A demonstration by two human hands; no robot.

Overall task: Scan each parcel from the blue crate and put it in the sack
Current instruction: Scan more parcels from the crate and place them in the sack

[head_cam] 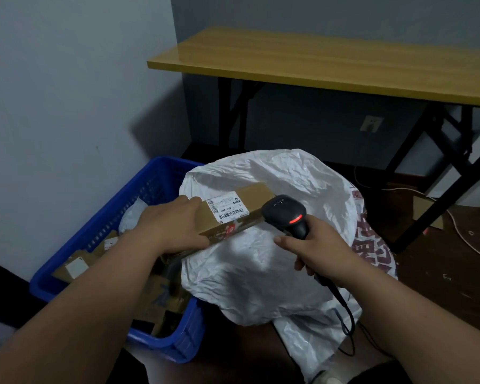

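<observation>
Your left hand (169, 227) grips a cardboard parcel (234, 210) above the sack (275, 259); your right hand (320, 252) clasps the scanner (287, 214).

The crate (100, 225) is bright blue with a slotted lattice wall. The box (233, 209) is plain brown cardboard with a white barcode label. The scanner (286, 214) is black with a glowing red strip. The sack (275, 259) is white with dark red printing, perhaps lettering. The tabletop (330, 65) is yellow wood on black legs.
</observation>
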